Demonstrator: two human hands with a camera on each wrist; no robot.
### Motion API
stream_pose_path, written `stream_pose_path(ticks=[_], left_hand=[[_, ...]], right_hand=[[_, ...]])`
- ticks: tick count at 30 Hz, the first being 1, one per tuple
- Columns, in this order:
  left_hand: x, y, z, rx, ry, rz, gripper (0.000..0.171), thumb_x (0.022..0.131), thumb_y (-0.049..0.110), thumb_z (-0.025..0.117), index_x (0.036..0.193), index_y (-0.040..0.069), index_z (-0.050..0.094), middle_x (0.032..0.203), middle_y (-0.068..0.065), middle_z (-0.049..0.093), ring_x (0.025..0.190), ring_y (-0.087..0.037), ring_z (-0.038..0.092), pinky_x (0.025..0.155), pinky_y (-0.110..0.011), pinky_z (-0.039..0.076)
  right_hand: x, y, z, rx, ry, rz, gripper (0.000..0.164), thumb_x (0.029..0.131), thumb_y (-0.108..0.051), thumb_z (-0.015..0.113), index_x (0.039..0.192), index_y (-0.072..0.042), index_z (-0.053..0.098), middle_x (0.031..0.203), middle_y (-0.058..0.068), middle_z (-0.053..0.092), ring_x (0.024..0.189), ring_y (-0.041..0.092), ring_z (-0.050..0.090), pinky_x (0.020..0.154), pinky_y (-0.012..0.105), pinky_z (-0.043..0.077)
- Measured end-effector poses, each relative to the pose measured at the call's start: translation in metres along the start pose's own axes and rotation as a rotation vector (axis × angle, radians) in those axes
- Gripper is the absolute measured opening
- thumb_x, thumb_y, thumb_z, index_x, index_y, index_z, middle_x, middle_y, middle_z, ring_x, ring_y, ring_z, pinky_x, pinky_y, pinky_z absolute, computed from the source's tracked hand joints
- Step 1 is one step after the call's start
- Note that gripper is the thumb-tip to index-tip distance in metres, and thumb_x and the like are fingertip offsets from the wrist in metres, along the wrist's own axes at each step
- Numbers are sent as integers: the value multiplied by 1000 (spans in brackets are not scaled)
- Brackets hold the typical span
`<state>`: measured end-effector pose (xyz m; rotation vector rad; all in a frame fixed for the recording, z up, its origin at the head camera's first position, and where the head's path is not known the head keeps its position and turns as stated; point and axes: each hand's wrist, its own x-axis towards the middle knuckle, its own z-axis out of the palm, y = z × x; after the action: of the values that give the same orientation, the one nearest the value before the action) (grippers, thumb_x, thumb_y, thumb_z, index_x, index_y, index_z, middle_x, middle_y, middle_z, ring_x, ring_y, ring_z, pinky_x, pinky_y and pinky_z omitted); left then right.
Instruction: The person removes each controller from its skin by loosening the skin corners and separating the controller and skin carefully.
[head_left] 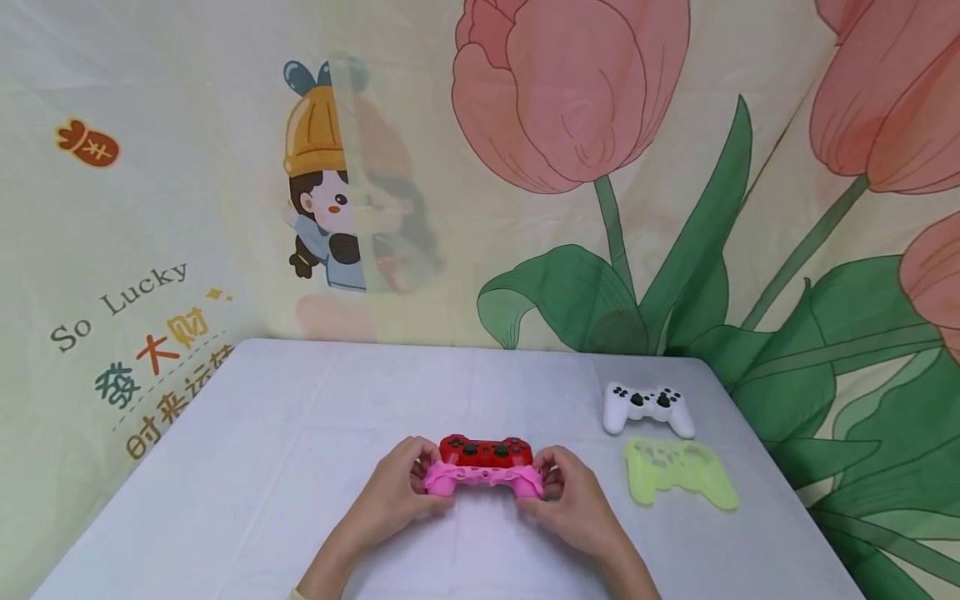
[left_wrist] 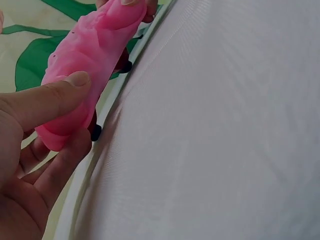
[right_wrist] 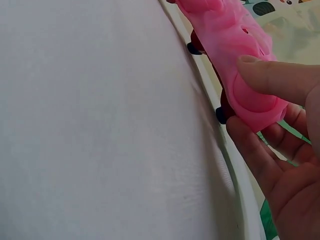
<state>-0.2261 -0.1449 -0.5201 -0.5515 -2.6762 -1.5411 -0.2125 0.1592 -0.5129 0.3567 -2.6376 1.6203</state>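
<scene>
A red game controller (head_left: 486, 452) sits partly inside a pink silicone sleeve (head_left: 483, 476), in front of me over the white table. The sleeve covers its grips and lower part, bunched in folds along the middle, while the red top with dark sticks and buttons shows. My left hand (head_left: 393, 492) holds the left grip, thumb pressing the pink sleeve (left_wrist: 100, 55) and fingers beneath. On the other side, my right hand (head_left: 573, 506) pinches the right grip the same way, its thumb on the sleeve (right_wrist: 255, 95) in the right wrist view.
A white game controller (head_left: 617, 410) lies at the back right of the white table (head_left: 300, 433). Nearer me lies a flat yellow-green silicone sleeve (head_left: 645, 483). Behind the table hangs a cloth (head_left: 225, 208) printed with tulips.
</scene>
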Motion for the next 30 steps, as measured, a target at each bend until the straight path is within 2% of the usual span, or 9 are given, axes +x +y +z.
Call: stream_pose_path(ticks=[7, 15, 30], left_hand=[[-1, 2, 1, 51, 19, 11, 50, 72, 19, 101, 102, 21, 60, 96, 2, 57, 83, -15, 59, 73, -23, 55], [-1, 2, 2, 65, 14, 30, 50, 72, 19, 100, 100, 22, 59, 92, 4, 56, 82, -13, 57, 71, -23, 52], [-3, 6, 2, 59, 7, -10, 47, 75, 20, 99, 98, 22, 58, 89, 3, 56, 81, -14, 56, 69, -24, 49]], right_hand=[[-2, -2, 2, -71, -4, -19, 46, 76, -8, 96, 103, -14, 59, 97, 2, 61, 82, 14, 64, 76, 25, 60], [-2, 0, 2, -112, 0, -24, 46, 76, -9, 96, 101, -16, 58, 96, -1, 62, 79, 12, 65, 75, 24, 59], [-2, -1, 3, -123, 16, -29, 43, 76, -11, 97, 96, -17, 59, 90, -2, 60, 76, 12, 61, 70, 24, 56]])
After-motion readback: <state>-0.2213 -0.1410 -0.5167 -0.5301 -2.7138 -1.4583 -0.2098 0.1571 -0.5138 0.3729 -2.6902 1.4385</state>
